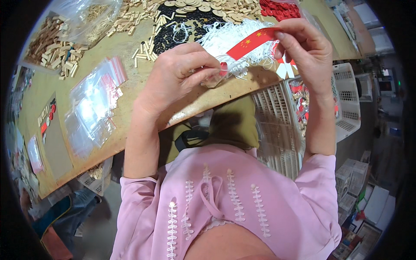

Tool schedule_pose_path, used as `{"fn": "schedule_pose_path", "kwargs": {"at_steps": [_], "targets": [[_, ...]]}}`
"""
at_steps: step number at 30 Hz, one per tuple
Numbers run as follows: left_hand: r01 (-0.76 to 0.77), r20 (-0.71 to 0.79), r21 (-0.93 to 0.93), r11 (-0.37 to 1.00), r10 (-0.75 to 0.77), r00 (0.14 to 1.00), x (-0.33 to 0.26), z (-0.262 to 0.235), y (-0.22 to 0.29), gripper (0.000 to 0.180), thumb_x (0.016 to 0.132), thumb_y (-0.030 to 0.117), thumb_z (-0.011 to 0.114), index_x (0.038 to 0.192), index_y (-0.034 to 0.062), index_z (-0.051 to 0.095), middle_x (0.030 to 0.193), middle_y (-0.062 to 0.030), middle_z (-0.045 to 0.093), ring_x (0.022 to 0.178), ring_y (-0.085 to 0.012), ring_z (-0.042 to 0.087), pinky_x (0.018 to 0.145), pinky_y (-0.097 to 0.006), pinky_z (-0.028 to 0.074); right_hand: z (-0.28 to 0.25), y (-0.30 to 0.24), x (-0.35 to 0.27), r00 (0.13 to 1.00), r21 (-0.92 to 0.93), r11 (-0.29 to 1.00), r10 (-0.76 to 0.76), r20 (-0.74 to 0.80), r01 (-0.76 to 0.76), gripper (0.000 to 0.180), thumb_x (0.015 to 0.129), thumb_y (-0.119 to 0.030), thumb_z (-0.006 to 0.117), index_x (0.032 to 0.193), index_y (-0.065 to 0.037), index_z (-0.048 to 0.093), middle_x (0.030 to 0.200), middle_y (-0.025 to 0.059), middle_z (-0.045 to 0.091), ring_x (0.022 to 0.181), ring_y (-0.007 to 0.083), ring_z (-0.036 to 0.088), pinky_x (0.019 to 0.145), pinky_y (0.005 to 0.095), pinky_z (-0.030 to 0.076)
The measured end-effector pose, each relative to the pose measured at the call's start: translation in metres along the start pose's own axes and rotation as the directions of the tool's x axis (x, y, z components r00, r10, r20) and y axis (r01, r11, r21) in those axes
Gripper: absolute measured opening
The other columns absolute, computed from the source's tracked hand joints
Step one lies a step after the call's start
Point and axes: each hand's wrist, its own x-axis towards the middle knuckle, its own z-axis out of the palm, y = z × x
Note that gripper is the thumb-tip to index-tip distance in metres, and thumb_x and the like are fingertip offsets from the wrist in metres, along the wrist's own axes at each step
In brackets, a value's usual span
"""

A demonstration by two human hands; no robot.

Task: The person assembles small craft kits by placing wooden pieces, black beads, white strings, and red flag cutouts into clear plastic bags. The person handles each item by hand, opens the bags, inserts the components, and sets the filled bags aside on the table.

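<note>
A small red flag [253, 42], judged light, limp and easily creased, is held above the tabletop [130, 47] edge, pinched at its ends by the left hand [177, 76] and right hand [305, 47], best gripped there.

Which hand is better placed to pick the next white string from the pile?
Probably the left hand. Its fingertips pinch one end of the red flag right over the white strings, while the right hand grips the flag's far end, higher and off to the side.
</note>
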Motion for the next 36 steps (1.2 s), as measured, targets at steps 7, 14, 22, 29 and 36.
{"fn": "schedule_pose_path", "kwargs": {"at_steps": [7,14,22,29,36], "targets": [[-0.046,-0.033,0.045,0.998,0.047,0.998,-0.001,0.002,0.001,0.011,0.085,0.017,0.077,0.091,0.0081,0.075,0.088,-0.0077,0.070,0.079,-0.0268,0.068,0.070,-0.037,0.055,0.018,0.001,0.003,0.997,-0.103,0.995,0.013,0.076,-0.005,0.015,0.097,0.002,0.066,0.111,0.001,0.071,0.087,0.0012,0.071,0.068,0.0048,0.063,0.060,0.0207,0.052],[-0.054,-0.040,0.066,0.996,0.056,0.998,-0.001,0.002,0.000,0.010,0.087,0.018,0.076,0.090,0.0082,0.073,0.084,-0.0077,0.068,0.077,-0.0269,0.068,0.067,-0.037,0.055,0.012,0.005,0.003,0.985,-0.064,0.997,0.058,0.162,-0.048,0.013,0.097,0.002,0.064,0.108,0.000,0.072,0.085,0.0006,0.070,0.064,0.0038,0.060,0.058,0.0199,0.050],[-0.039,-0.062,0.027,0.999,0.041,0.997,0.000,0.004,-0.001,0.011,0.086,0.015,0.076,0.092,0.0074,0.071,0.084,-0.0082,0.067,0.078,-0.0274,0.067,0.067,-0.037,0.054,0.035,-0.006,0.000,0.881,-0.030,0.940,0.328,0.342,-0.339,0.010,0.099,-0.004,0.063,0.103,-0.001,0.071,0.075,-0.0023,0.066,0.053,0.0010,0.057,0.047,0.0186,0.044],[-0.091,-0.069,0.030,0.995,0.093,0.993,0.002,0.003,0.000,0.009,0.085,0.011,0.076,0.091,0.0067,0.070,0.082,-0.0090,0.066,0.077,-0.0273,0.066,0.068,-0.037,0.053,0.047,-0.004,0.007,0.808,-0.171,0.928,0.373,0.456,-0.332,0.010,0.096,-0.004,0.063,0.100,0.000,0.071,0.071,0.0014,0.068,0.049,0.0057,0.055,0.044,0.0244,0.043],[-0.027,-0.159,0.068,0.997,0.038,0.987,0.000,0.003,-0.001,0.012,0.085,0.012,0.078,0.090,0.0046,0.070,0.082,-0.0102,0.066,0.078,-0.0281,0.066,0.070,-0.038,0.054,0.044,-0.014,0.007,0.753,-0.089,0.869,0.470,0.460,-0.487,0.013,0.095,-0.010,0.069,0.103,-0.001,0.071,0.071,0.0009,0.067,0.051,0.0064,0.055,0.046,0.0233,0.042]]}}
